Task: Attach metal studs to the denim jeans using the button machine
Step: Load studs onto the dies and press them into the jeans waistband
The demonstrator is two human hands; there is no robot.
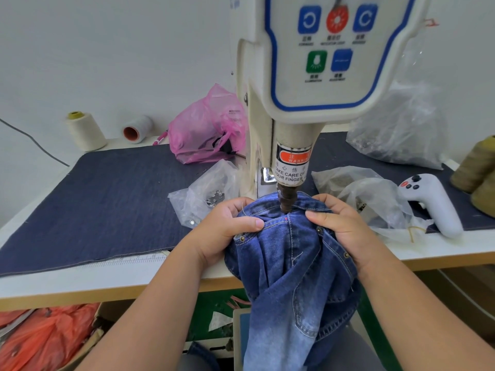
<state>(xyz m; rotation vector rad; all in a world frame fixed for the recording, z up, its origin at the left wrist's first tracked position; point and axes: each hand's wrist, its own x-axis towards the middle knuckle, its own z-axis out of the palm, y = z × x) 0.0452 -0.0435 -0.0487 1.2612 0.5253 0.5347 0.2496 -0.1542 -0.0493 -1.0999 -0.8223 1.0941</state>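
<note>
The denim jeans (289, 253) sit bunched under the button machine (292, 108), with the waistband lifted against the dark punch tip (286, 203) and the legs hanging off the front edge of the bench (160, 274). The left hand (227, 226) grips the cloth just left of the punch, its fingers (235, 207) curled over the fold and the thumb pressed flat on the seam. The right hand (338, 223) pinches the waistband just right of the punch, thumb on top. Between the two thumbs a small red mark (286, 218) seems to show the spot.

To do this well, I judge the cloth should be pulled taut and flat between both hands, the mark centred under the punch, and the fingertips kept clear of it, as the warning label (292, 167) advises.

The lower die is hidden by the denim, so whether a stud is loaded cannot be told. Three studs (242, 238) already show near the fingers.
</note>
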